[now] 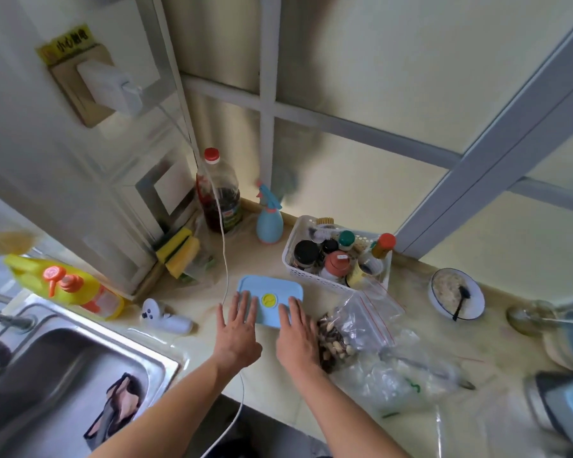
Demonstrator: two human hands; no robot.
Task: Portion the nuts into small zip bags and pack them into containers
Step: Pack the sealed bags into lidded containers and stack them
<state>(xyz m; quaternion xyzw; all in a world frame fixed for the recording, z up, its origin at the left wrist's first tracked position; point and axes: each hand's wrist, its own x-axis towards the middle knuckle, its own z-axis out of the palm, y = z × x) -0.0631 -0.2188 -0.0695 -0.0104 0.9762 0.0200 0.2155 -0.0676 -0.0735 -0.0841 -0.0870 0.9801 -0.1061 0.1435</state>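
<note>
A light blue rectangular container [270, 300], lid on and bearing a round yellow valve at its centre, is seen lying flat on the desk [212, 345], between a white basket of jars [336, 256] and the near edge. Its long axis is laid left to right, tilted slightly so that the right end sits nearer the camera.

The left hand [238, 328] is laid on the lid's left part with fingers [244, 302] straight and spread; nothing is grasped. The right hand [296, 335] is pressed flat on the lid's right part, fingers likewise extended and released. Both forearms are bare.

Just beside the right hand, a clear bag holding dark and pale nuts [333, 342] is found on the desk, touching or nearly touching the hand's outer edge (contact cannot be confirmed). Empty zip bags [368, 312] with red seal strips are heaped to its right, over further crumpled clear plastic.

Also recorded: a white cable [225, 259] running down from a wall charger past the container's left end; a white game controller [166, 317] left of the hands; a steel sink [63, 368] at far left; a blue spray bottle [269, 219] and a red-capped dark bottle [218, 193] by the wall; a bowl with a black spoon [456, 299] at right.
</note>
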